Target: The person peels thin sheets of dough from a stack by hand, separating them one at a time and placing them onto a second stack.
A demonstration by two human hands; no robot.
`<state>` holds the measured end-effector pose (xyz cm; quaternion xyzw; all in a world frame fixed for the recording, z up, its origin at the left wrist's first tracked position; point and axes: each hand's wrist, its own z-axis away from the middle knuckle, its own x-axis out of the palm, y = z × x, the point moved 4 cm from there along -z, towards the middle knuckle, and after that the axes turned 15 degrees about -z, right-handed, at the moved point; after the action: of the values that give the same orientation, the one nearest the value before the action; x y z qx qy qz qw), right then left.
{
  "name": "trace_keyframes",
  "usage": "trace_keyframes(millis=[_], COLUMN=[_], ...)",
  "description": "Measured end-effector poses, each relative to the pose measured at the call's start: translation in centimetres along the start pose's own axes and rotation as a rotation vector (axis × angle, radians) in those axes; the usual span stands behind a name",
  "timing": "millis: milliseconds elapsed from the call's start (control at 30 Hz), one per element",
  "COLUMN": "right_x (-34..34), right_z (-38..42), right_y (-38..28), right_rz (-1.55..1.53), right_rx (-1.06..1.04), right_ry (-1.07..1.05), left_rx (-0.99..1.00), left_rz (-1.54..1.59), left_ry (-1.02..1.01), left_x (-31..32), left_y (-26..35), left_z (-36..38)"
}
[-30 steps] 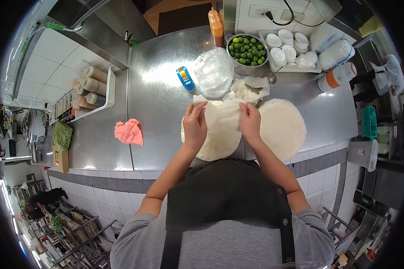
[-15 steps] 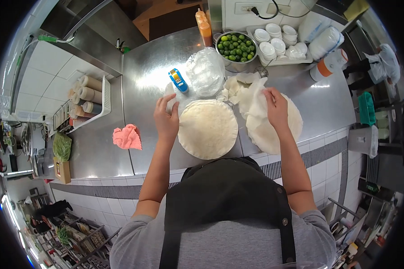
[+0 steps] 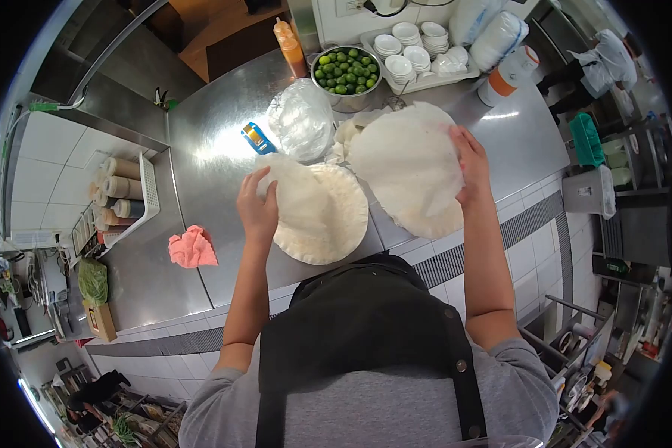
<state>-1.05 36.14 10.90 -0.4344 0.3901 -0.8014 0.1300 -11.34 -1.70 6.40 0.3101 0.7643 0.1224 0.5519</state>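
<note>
Head view: your left hand (image 3: 257,209) pinches the upper-left edge of a thin, translucent white sheet (image 3: 300,196), between thumb and fingers. Sheet runs right from that grip, draped over the pale round flat disc (image 3: 351,216) on the brushed-steel counter (image 3: 145,272).

Your right hand (image 3: 472,168) grips the right edge of a large, round, thin white sheet (image 3: 403,157). Its bulk lies left of that grip, above a second pale round disc (image 3: 429,222). It's round, so no clear long axis.

Key relation: both sheets lie between your hands, each held from its outer side. Left hand is nearer the draped sheet and its disc, right hand nearer the big round one. Crumpled off-white pieces (image 3: 345,140) sit just beyond, between the sheets; clear plastic bag (image 3: 300,119) beside them.
</note>
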Motion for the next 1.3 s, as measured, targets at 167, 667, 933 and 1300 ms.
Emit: trace_keyframes(millis=[167, 667, 933, 1300], right_x=[-15.4, -18.1, -18.5, -17.7], right_z=[-3.2, 0.2, 3.8, 5.3], right_y=[3.4, 2.7, 4.5, 4.1], right_rz=[0.450, 0.647, 0.837, 0.183], right_rx=[-0.293, -0.195, -0.394, 0.149], right_ry=[0.198, 0.273, 0.165, 0.208], left_rx=[-0.082, 0.080, 0.036, 0.074], left_rz=[0.052, -0.023, -0.016, 0.024], left_ry=[-0.067, -0.086, -0.105, -0.160], left_x=[0.1, 1.9, 2.4, 4.0], left_y=[1.1, 5.6, 5.2, 7.0], left_z=[0.3, 0.9, 2.2, 1.8])
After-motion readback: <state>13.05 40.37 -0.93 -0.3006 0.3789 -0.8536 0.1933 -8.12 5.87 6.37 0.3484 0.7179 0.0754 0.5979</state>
